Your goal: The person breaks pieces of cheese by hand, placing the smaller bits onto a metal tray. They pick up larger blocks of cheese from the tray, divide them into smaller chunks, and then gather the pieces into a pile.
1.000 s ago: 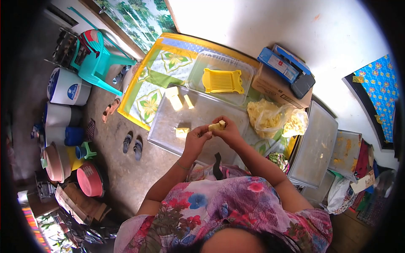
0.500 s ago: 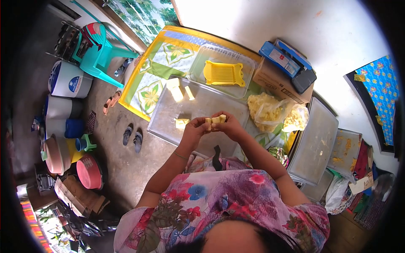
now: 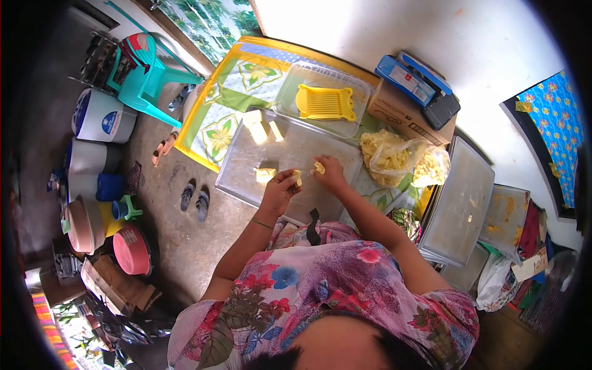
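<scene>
Both hands are over a metal tray (image 3: 237, 179) on the table. My left hand (image 3: 280, 188) pinches a small pale-yellow dough piece (image 3: 298, 179). Apart from it, to the right, my right hand (image 3: 332, 174) grips another dough piece (image 3: 319, 167) between the fingertips. A dough block (image 3: 266, 175) lies on the tray just left of my left hand. Farther back on the tray rest a larger dough block (image 3: 255, 127) and a narrow dough strip (image 3: 275, 131). Behind the tray, a ridged yellow plastic board (image 3: 325, 102) sits in a clear plastic container (image 3: 288, 92).
Plastic bags of yellow pieces (image 3: 388, 157) stand at the tray's right. Behind them is a cardboard box (image 3: 401, 117) with blue boxes (image 3: 404, 80) on top. More trays (image 3: 459, 203) are stacked at right. A turquoise chair (image 3: 145, 86) stands left of the table.
My hands have moved apart, left hand leftward and right hand slightly rightward. The dough pieces held close together between them are now separate, with one in each hand.
</scene>
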A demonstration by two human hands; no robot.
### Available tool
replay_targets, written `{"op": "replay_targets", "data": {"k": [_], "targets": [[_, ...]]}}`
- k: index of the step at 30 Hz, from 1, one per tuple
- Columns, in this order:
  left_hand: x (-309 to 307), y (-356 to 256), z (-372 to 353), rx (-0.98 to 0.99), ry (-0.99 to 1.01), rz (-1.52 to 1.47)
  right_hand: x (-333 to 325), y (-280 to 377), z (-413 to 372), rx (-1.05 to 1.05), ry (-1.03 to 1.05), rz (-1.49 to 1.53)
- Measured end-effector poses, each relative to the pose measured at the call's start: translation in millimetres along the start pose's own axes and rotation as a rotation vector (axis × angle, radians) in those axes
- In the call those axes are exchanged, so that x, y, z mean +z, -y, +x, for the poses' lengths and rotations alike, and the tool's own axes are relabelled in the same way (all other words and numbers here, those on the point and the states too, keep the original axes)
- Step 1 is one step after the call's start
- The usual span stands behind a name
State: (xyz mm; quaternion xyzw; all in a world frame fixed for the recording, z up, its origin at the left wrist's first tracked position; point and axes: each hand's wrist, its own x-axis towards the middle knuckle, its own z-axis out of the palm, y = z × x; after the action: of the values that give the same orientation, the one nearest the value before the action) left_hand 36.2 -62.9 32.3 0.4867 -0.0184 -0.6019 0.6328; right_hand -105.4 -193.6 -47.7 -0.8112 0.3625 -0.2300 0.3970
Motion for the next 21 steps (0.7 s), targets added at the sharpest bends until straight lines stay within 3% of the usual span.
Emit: {"op": "replay_targets", "data": {"k": [2, 5, 12, 17, 21], "targets": [[0.1, 2.7, -0.4, 0.041, -0.028, 0.080, -13.4, 23.0, 3.2, -0.173, -0.079, 0.005], [1.5, 4.0, -2.6, 0.156, -0.010, 0.195, -34.7, 56.5, 6.3, 0.189, 0.365, 0.738], [15.9, -5.3, -12.7, 0.244, 0.045, 0.389, -48.3, 63.9, 0.2, 0.447, 0.492, 1.135], [19.1, -6.0, -17.4, 0.209, 0.102, 0.317, -55.7, 63.2, -4.4, 0.547, 0.550, 1.343], [21.9, -6.9, -23.5, 0.207, 0.099, 0.259, -61.0, 78.9, -8.5, 0.581, 0.489, 1.317]]}}
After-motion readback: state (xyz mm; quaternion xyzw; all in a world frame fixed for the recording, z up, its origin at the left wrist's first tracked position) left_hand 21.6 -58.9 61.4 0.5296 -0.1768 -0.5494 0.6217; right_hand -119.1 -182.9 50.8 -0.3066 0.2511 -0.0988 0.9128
